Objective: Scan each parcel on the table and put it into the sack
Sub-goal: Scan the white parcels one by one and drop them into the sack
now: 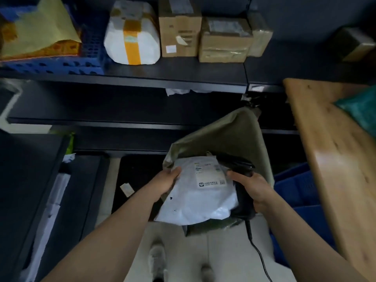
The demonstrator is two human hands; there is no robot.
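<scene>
A white plastic parcel (195, 198) with a printed label lies at the mouth of an olive-green sack (230, 135), which stands open in front of me. My left hand (165, 183) grips the parcel's left edge together with the sack's rim. My right hand (255, 190) holds a black corded barcode scanner (243, 198) at the parcel's right edge. On the wooden table (333, 159) at the right lies a teal parcel (360, 112), partly cut off by the frame.
Dark shelves stand ahead, carrying a white taped parcel (132, 35), cardboard boxes (180, 29) and a blue crate (53, 64). Another blue crate (297, 192) sits under the table. The scanner's cable (258, 253) hangs toward the floor by my feet.
</scene>
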